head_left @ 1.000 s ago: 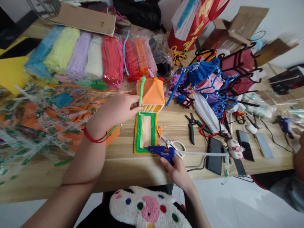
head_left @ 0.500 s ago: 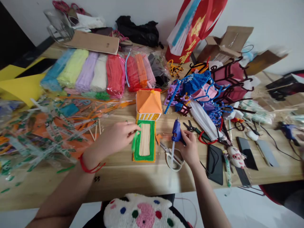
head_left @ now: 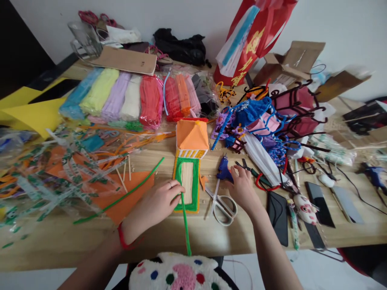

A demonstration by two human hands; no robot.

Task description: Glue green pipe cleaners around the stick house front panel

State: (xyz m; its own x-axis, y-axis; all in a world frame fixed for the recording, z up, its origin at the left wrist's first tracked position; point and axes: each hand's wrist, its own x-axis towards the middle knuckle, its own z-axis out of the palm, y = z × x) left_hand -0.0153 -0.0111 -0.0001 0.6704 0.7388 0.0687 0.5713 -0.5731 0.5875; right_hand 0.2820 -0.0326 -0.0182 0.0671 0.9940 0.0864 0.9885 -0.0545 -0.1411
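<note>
Green pipe cleaner (head_left: 185, 225), pinched in our left hand (head_left: 159, 200), crosses the green-bordered base's (head_left: 196, 181) near edge; we can't tell whether our right hand (head_left: 243, 187) grips the blue glue gun (head_left: 223, 167); we'd best align before pressing

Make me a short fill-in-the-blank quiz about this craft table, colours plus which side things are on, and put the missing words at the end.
1. The strip in the left hand is coloured ____.
2. The little house's roof is coloured ____.
3. The glue gun by the right hand is coloured ____.
4. Seen from the person's side, the scissors lie to the ____ of the sticks.

Missing words: green; orange; blue; right.
</note>
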